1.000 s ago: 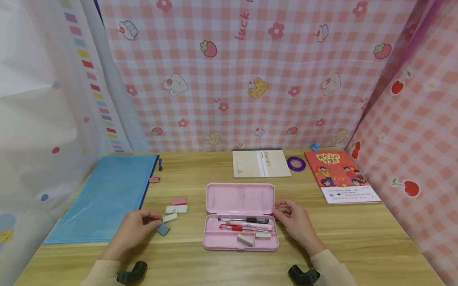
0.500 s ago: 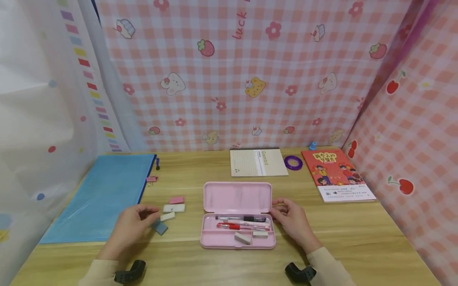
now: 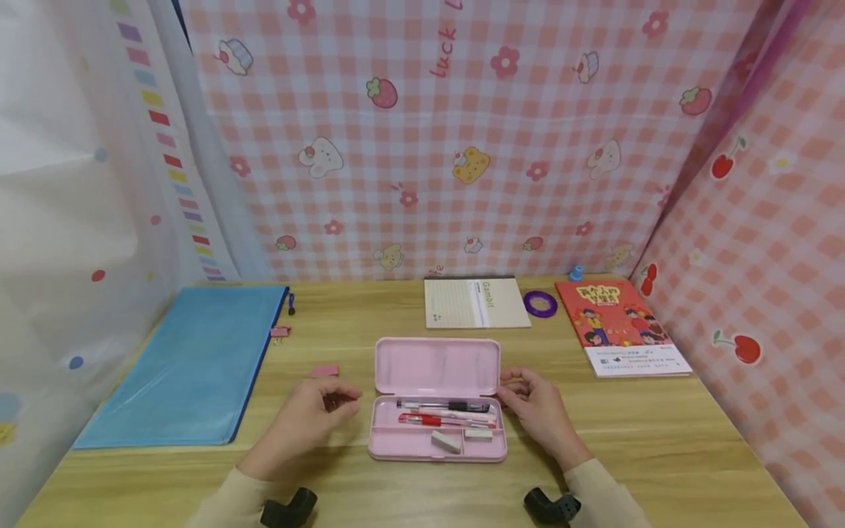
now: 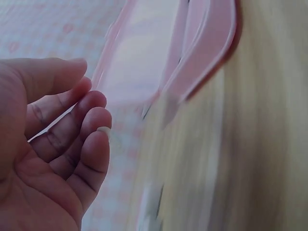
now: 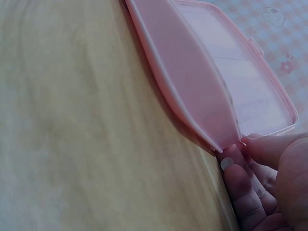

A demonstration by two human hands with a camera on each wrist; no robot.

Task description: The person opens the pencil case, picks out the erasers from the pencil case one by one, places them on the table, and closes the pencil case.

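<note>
A pink pencil case (image 3: pixel 437 365) lies with its lid raised. Inside are a black pen (image 3: pixel 455 405), a red pen (image 3: pixel 429 419) and two whitish erasers, one (image 3: pixel 446 441) tilted across the front compartment. My right hand (image 3: pixel 538 411) pinches the case's right end near the hinge; the right wrist view shows thumb and fingers at that corner. My left hand (image 3: pixel 310 418) hovers left of the case, fingers loosely curled; the left wrist view shows nothing between thumb and fingertips. Behind it a pink eraser (image 3: pixel 325 370) peeks out, while the other loose erasers are hidden by the hand.
A blue zip folder (image 3: pixel 185 367) covers the left side, with a pink binder clip (image 3: pixel 280 331) by its edge. At the back lie a notebook (image 3: pixel 455 302) and a purple tape roll (image 3: pixel 540 303). A red book (image 3: pixel 617 319) sits at the right, near a small blue object (image 3: pixel 576 273).
My left hand has left the grey eraser at the folder's side and moved right toward the pencil case, covering the loose erasers. My right hand stays at the case's end.
</note>
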